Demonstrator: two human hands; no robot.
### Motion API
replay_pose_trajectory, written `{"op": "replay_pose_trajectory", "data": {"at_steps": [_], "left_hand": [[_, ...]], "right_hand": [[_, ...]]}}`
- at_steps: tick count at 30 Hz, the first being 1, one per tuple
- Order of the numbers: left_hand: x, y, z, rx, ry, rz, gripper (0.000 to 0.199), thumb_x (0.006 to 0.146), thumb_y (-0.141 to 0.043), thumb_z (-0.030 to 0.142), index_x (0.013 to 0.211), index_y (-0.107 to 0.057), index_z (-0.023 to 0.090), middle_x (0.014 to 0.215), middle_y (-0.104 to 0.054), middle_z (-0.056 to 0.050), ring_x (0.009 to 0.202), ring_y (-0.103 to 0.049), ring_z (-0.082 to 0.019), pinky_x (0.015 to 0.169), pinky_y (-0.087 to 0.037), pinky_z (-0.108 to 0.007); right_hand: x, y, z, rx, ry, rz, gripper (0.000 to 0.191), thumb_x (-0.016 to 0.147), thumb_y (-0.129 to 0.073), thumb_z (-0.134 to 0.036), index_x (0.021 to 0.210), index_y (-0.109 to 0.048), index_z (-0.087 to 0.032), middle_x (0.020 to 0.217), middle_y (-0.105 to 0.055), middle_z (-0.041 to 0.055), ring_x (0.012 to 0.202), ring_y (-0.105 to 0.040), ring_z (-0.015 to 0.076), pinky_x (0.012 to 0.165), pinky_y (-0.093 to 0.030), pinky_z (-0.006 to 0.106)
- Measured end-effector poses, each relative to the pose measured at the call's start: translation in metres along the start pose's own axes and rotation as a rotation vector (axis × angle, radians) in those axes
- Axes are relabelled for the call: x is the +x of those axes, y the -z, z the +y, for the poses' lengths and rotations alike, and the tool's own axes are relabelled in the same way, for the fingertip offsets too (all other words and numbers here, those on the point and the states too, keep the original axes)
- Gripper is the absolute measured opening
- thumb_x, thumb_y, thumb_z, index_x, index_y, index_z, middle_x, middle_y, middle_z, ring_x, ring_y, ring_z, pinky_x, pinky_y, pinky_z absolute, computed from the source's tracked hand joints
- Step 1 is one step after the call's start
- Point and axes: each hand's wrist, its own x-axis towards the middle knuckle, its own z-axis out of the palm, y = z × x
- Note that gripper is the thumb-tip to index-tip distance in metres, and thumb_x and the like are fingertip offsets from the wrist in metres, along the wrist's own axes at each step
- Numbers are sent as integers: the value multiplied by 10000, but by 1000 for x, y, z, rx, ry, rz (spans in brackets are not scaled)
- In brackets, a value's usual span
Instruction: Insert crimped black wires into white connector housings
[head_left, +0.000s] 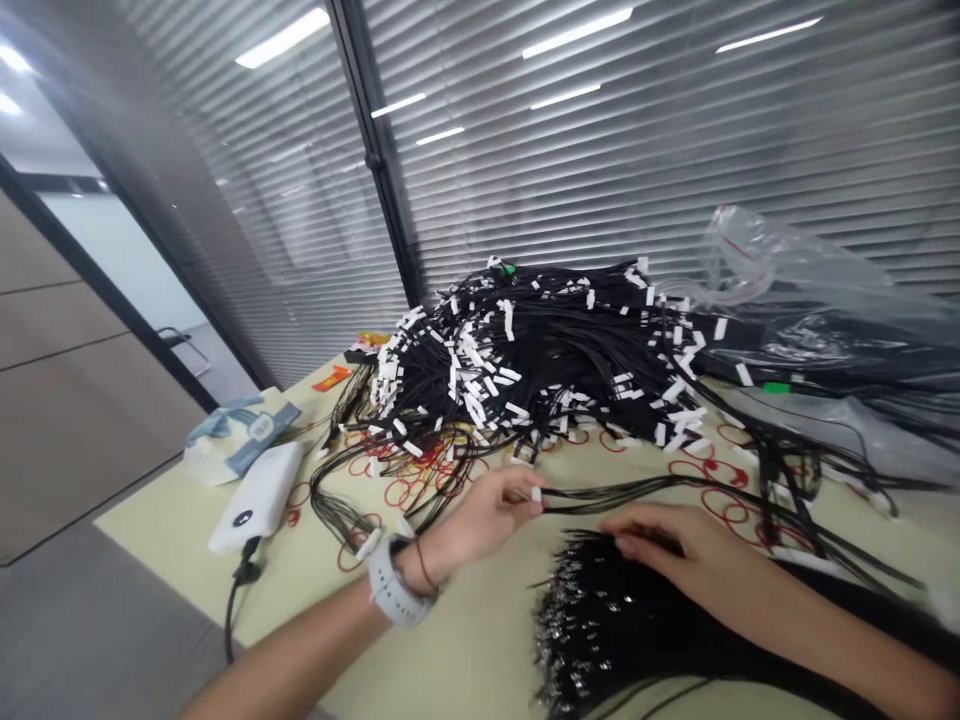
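At the middle of the table my left hand point(487, 515) is closed, pinching the white connector point(536, 496) at the end of a thin bundle of black cables point(637, 490). Those cables run off to the right, behind my other hand. My right hand point(667, 545) has its fingertips drawn together at the top edge of a thick bunch of black wires point(645, 630). Whatever lies between these fingertips is hidden. The bunch's left ends carry many small shiny metal terminals point(570, 630).
A big heap of black cables with white connectors point(555, 350) fills the back, against the blinds. Red rubber bands point(405, 485) lie scattered before it. At left are a white power bank point(259, 495) with a cord and a tissue pack point(244, 435); at right, clear plastic bags point(810, 260).
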Motion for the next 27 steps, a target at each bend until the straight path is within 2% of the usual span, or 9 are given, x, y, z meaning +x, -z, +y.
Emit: {"op": "replay_pose_trajectory", "data": {"at_steps": [2,4,6,11,15,19,23,27], "left_hand": [[-1,-8,-1,24,-9,-14,172,776,-613,231,908,-630,121,857,-612,-13,737,-512,-27,721,-405,-158],[-1,-16,-3,39,-17,-17,179,770,-617,231,917,-639,131,855,-627,-18,735,-525,-37,706,-413,-162],[-1,-22,-5,44,-17,-14,173,767,-617,230,908,-652,136,861,-646,-24,741,-539,-41,706,-420,-164],[-2,-31,-6,8,-7,-1,162,755,-632,224,877,-681,131,898,-689,-40,798,-586,-57,766,-446,-177],[3,-29,-7,-76,34,12,249,719,-695,311,865,-672,111,890,-697,-60,772,-599,-63,755,-465,-186],[6,-24,-9,-155,83,-20,343,639,-776,339,866,-662,108,866,-697,-53,742,-598,-48,743,-465,-176],[0,-22,-6,-235,149,-59,287,646,-772,266,855,-662,102,826,-684,-29,709,-585,-25,706,-446,-148],[-5,-23,0,-256,222,-74,221,683,-733,194,868,-662,95,818,-684,-28,685,-576,-14,659,-426,-130]], "right_hand": [[1,-4,1,13,0,8,346,839,-422,-429,871,-663,-182,875,-651,36,814,-595,106,755,-450,233],[1,-8,0,15,-7,3,359,814,-454,-461,757,-645,-162,749,-627,33,692,-560,97,639,-407,218],[-1,-10,-1,15,-19,17,386,808,-456,-493,719,-617,-154,689,-599,27,638,-525,87,589,-366,211],[-2,-13,2,95,-12,108,326,834,-429,-450,804,-621,-188,773,-632,4,720,-571,90,687,-415,230],[-1,-16,8,141,-26,148,300,810,-469,-442,804,-645,-199,802,-650,3,727,-589,96,702,-436,241],[-2,-18,7,190,-56,174,354,818,-441,-493,849,-641,-203,837,-654,4,746,-591,92,714,-449,238],[-5,-17,1,211,-81,184,368,818,-429,-509,807,-626,-198,779,-640,1,690,-577,78,643,-432,216],[-9,-19,-1,186,-24,254,372,807,-437,-497,740,-625,-183,719,-627,16,618,-558,74,569,-414,200]]}}
